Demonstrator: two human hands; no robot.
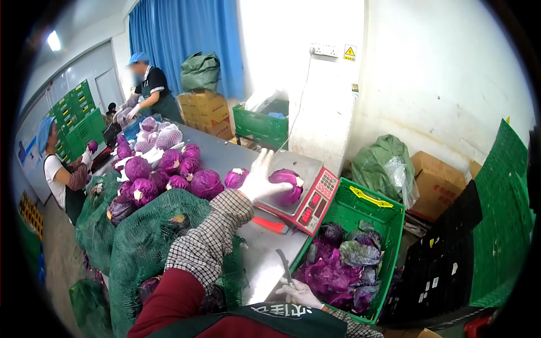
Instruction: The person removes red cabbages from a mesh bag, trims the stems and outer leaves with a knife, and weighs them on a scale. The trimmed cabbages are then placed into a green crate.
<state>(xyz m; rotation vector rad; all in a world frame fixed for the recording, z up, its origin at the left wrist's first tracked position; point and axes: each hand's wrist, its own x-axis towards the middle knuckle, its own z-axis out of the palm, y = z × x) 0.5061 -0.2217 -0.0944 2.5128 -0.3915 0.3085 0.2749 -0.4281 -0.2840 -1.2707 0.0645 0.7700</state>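
My left hand (264, 181), in a white glove, reaches over the steel table (251, 239) with its fingers spread apart. Its thumb side overlaps a trimmed red cabbage (288, 186) lying on the pan of a red digital scale (316, 200). Another red cabbage (236, 178) rests on the table just left of this hand. Low in the view, my right hand (300, 294), also gloved, is closed around a knife (284, 265) whose curved blade points up. A flat red-orange object (270, 225) lies between the scale and my left forearm.
At right, a green crate (397, 242) holds loose cabbage leaves (338, 265). Green mesh sacks (152, 242) and a cabbage pile (169, 169) occupy the left. Two co-workers in blue caps, one person (160, 90) at the far end and another person (59, 169) at left, handle produce.
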